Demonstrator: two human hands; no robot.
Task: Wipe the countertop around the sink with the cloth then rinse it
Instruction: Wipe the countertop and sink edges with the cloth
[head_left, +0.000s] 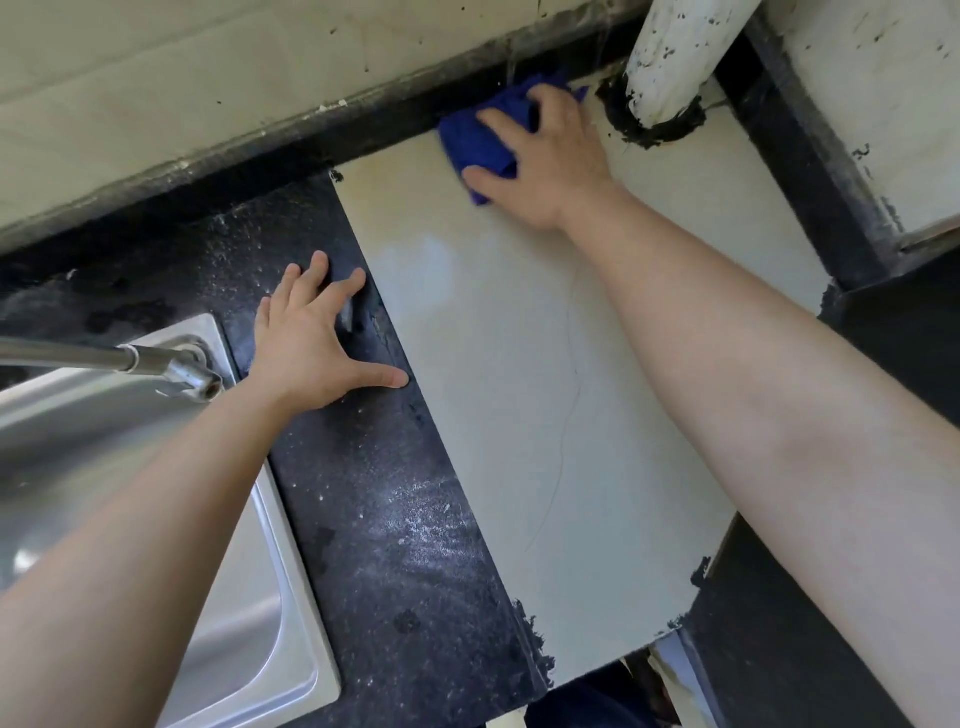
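The right hand (545, 156) presses flat on the one blue cloth (480, 143), fingers spread over it. The cloth lies on the pale countertop panel (519, 364) by the back wall, well right of the one steel sink (291, 597). The left hand (306, 343) rests flat, fingers splayed, on the black countertop strip (374, 493) just right of the sink. One faucet (104, 358) reaches over the sink. One white pipe (670, 57) stands right of the cloth.

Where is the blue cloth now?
Head view: the blue cloth lies under the right hand at the back edge of the pale countertop, left of the white pipe.
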